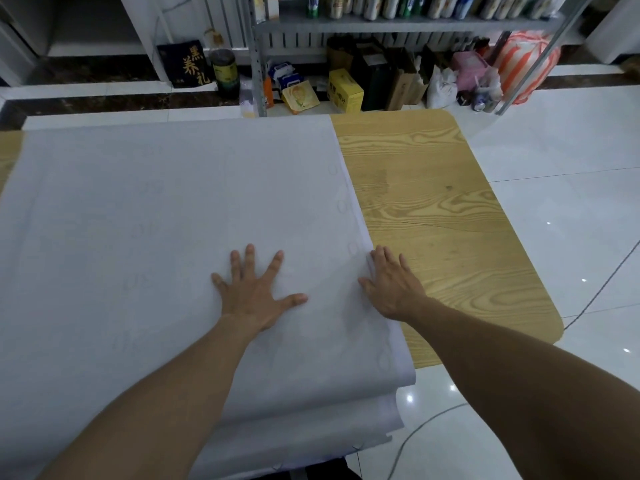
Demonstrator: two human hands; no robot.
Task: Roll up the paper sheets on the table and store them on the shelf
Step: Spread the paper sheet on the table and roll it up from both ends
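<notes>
A stack of large pale grey paper sheets lies flat over most of the wooden table, and the lower sheets hang over the near edge. My left hand presses flat on the top sheet with its fingers spread. At the sheets' right edge rests my right hand, fingers straight and fingertips on the paper's border. A metal shelf stands beyond the table, with rolled papers standing on it.
Boxes, bags and a bottle crowd the floor under the shelf. White tiled floor lies to the right of the table, with a cable running across it. The table's right part is bare wood.
</notes>
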